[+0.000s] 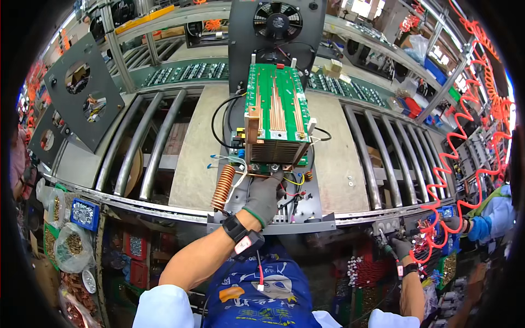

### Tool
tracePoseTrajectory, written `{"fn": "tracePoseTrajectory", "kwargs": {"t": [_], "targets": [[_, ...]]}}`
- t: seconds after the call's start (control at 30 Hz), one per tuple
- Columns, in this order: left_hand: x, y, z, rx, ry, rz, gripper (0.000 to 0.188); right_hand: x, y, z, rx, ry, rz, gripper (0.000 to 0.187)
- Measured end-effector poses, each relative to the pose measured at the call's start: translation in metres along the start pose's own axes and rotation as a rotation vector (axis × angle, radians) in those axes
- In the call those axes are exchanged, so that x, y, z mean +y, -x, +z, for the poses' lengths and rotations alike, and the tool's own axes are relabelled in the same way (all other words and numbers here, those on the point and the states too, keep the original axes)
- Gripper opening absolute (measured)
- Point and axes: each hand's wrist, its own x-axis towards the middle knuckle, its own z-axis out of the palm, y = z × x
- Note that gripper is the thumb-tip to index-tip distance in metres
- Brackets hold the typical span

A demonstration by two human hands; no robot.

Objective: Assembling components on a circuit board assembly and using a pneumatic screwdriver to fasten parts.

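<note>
My left hand, in a grey glove, reaches to the lower front edge of a circuit-board assembly with a green top, copper strips and a finned block below. Its fingers are bent at that edge; whatever they pinch is too small to make out. Beside the wrist stands a copper coil with white wires. The assembly rests on a dark metal chassis. Low at the right, my gloved right hand is closed around a slim, dark driver-like tool, next to a grey metal block.
A tall panel with a fan rises behind the assembly. Steel rollers flank the boards under the chassis. Orange coiled hoses hang at the right, near another person's blue sleeve. Blue bins and bags of parts stand at left.
</note>
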Motion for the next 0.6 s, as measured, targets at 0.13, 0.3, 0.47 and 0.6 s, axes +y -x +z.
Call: {"fn": "tracePoseTrajectory", "kwargs": {"t": [0.13, 0.3, 0.47, 0.6], "targets": [[0.011, 0.026, -0.012, -0.137, -1.356, 0.745, 0.042, -0.059, 0.052, 0.010, 0.111, 0.481, -0.216, 0.048], [0.011, -0.010, -0.004, -0.294, -0.062, 0.012, 0.023, -0.083, 0.066, 0.023, 0.244, 0.693, -0.021, 0.072], [0.011, -0.007, -0.007, -0.051, 0.085, -0.062, 0.012, -0.101, 0.092, 0.036, 0.304, 0.267, -0.184, 0.074], [0.014, 0.006, 0.003, -0.046, 0.070, -0.022, 0.011, -0.130, 0.097, 0.041, 0.252, -0.054, -0.357, 0.043]]}}
